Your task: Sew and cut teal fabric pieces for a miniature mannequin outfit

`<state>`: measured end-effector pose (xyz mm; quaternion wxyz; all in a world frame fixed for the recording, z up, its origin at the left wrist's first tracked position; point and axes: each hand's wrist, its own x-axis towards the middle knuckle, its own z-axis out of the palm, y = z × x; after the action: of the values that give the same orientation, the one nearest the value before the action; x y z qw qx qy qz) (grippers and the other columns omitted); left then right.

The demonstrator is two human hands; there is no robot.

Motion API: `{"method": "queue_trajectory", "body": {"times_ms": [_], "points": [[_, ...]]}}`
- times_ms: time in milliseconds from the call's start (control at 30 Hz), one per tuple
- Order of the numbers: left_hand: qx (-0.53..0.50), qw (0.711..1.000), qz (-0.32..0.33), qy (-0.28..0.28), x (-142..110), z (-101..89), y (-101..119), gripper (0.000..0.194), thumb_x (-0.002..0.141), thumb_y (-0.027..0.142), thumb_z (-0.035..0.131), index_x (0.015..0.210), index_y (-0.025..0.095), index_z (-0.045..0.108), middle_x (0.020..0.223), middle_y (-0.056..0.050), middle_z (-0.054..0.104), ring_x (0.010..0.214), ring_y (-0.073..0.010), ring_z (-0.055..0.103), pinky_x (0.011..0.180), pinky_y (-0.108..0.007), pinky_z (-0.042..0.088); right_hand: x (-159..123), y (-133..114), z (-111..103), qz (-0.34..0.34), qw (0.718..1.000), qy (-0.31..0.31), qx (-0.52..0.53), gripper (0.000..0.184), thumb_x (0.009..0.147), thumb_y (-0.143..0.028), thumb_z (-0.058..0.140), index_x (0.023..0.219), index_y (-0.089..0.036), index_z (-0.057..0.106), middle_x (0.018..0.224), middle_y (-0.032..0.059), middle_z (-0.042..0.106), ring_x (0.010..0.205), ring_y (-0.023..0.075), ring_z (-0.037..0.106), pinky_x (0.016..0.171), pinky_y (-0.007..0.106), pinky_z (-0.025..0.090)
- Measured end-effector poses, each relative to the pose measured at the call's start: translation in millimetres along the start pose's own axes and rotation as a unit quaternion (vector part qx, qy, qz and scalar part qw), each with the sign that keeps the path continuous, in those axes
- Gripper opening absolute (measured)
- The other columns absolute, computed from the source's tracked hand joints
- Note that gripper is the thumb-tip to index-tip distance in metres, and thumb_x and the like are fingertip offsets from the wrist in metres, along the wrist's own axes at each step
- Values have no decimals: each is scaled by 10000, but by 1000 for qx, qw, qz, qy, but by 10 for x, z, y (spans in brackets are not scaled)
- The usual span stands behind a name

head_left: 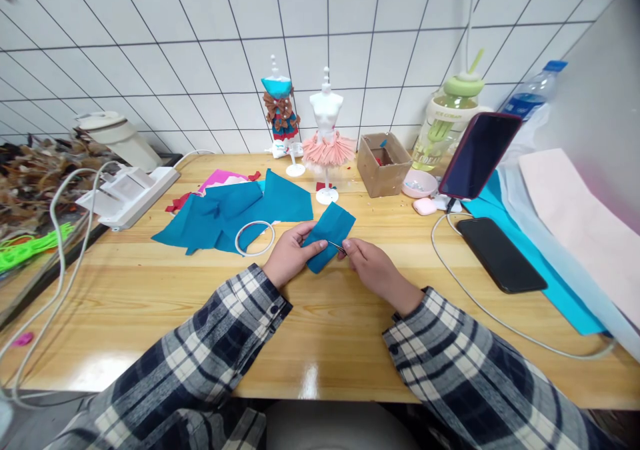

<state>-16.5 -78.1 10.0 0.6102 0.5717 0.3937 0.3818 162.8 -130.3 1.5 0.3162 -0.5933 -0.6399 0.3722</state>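
Observation:
My left hand pinches a rectangular piece of teal cloth between thumb and fingers, above the table. My right hand is closed on a slim, dark metal tool that looks like small scissors; its handle is mostly hidden by my fingers. The tool's tip lies against the cloth close to my left thumb. Just left of my left hand a white ring rests partly on a larger crumpled sheet of teal cloth.
Behind stand a small white dress form with a pink skirt, a dressed form and a cardboard box. To the right are a propped phone, a flat phone and a cable. A power strip sits left.

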Motion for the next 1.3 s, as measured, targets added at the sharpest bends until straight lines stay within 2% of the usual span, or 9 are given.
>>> {"method": "queue_trajectory", "body": {"times_ms": [733,933,1133,1300], "points": [[-32,999,-12,4,0,12,-15,431,666,266,776,1059,157,635,1027,-58,708,904,-221,643,826,-350,479,14,18,5,-14,999,5,-34,392,949,-456,298,771,-213,549,755,1,614,713,156,539,674,273,371],[-60,998,-17,7,7,2,-35,465,664,264,781,1086,156,618,1030,-60,710,892,-211,647,824,-344,483,-2,29,12,4,1000,10,-24,418,958,-469,263,786,-216,547,765,-2,612,716,154,541,672,273,374],[-27,999,-14,-17,9,-6,-33,501,677,282,773,1128,142,608,1083,-80,695,964,-245,640,861,-365,481,-28,3,17,1,1000,7,-26,427,959,-487,250,810,-219,546,767,0,606,725,158,537,671,276,370],[-3,1000,2,-30,6,14,-48,491,678,279,771,1124,142,618,1049,-81,708,971,-253,647,898,-392,479,-17,11,34,-3,1000,9,-29,415,958,-485,256,836,-216,546,782,15,613,739,165,546,674,277,372]]}}
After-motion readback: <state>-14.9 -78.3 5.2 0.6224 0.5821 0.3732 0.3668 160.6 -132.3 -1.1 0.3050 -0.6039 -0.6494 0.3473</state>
